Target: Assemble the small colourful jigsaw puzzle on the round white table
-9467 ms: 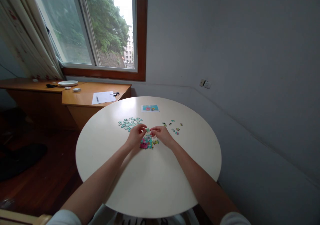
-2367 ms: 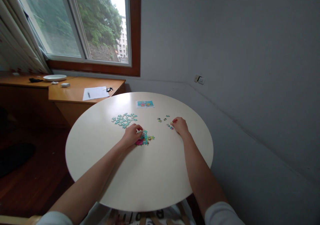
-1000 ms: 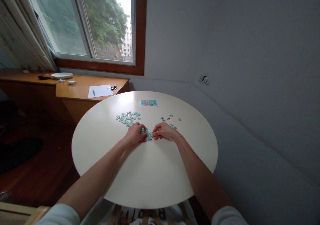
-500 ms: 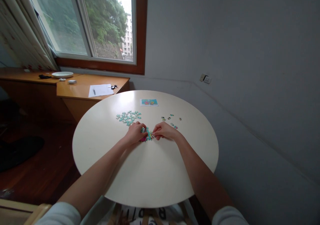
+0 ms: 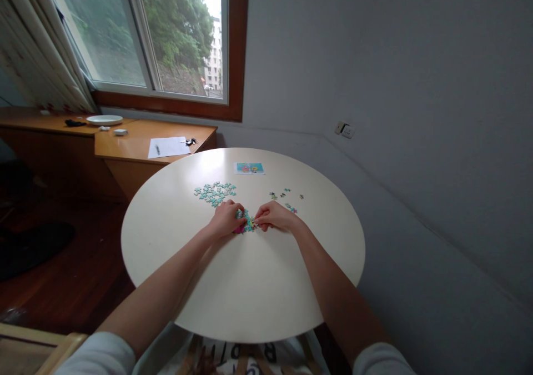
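Observation:
A partly joined jigsaw puzzle (image 5: 249, 223), teal with pink and yellow parts, lies on the round white table (image 5: 250, 286). My left hand (image 5: 227, 218) rests over its left side, fingers curled and touching the joined pieces. At the right edge of the puzzle, my right hand (image 5: 272, 216) is closed in a pinch on a small puzzle piece, mostly covered by the fingertips. Loose teal puzzle pieces (image 5: 215, 193) are spread beyond my left hand. Several more loose pieces (image 5: 273, 195) lie beyond my right hand.
A picture card (image 5: 249, 168) with a teal scene lies at the table's far side. Behind on the left, a wooden desk (image 5: 120, 148) holds a white plate (image 5: 105, 120), a sheet of paper (image 5: 169, 146) and keys (image 5: 190, 141). A wooden chair (image 5: 37, 347) stands at lower left.
The view has shifted slightly. Both hands stay at the puzzle in nearly the same pose, and the loose pieces have not visibly moved.

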Demonstrator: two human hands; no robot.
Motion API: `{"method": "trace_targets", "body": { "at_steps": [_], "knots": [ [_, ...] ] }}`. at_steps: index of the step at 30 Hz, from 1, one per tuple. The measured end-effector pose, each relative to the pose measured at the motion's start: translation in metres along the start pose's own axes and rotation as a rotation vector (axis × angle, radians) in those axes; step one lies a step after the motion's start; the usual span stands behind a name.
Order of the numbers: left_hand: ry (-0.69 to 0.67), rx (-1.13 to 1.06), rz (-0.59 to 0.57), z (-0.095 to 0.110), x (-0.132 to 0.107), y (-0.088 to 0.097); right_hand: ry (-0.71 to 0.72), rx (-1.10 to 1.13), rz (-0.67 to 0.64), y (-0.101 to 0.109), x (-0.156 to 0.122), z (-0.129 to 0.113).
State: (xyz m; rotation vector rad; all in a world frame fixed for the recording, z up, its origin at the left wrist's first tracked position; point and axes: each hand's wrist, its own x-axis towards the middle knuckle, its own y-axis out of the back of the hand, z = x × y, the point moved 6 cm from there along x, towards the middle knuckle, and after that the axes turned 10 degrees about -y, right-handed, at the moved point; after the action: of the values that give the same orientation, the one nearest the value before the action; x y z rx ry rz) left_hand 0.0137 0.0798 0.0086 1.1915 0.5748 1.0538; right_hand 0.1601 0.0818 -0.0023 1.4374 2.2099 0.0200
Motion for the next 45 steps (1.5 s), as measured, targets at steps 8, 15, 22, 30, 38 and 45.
{"method": "trace_targets", "body": {
  "at_steps": [8, 15, 22, 30, 38, 45],
  "knots": [
    [0.004, 0.011, 0.003, 0.001, -0.001, 0.001, 0.001, 0.0, -0.01, -0.002, -0.001, 0.0],
    [-0.007, 0.009, 0.012, 0.0, 0.0, 0.001, 0.007, -0.02, 0.004, -0.002, 0.0, -0.001],
    [-0.008, -0.006, 0.011, 0.002, 0.0, 0.002, 0.029, -0.084, 0.033, -0.001, 0.005, 0.004],
    [-0.006, 0.012, 0.007, -0.001, 0.001, -0.001, 0.028, -0.205, 0.096, 0.001, 0.01, 0.008],
    [-0.009, 0.0, 0.007, 0.001, -0.001, 0.001, 0.017, -0.292, 0.149, -0.001, 0.001, 0.0],
    [-0.013, 0.002, 0.009, 0.002, -0.001, 0.001, 0.035, -0.211, 0.089, 0.0, 0.003, 0.001]
  ]
}}
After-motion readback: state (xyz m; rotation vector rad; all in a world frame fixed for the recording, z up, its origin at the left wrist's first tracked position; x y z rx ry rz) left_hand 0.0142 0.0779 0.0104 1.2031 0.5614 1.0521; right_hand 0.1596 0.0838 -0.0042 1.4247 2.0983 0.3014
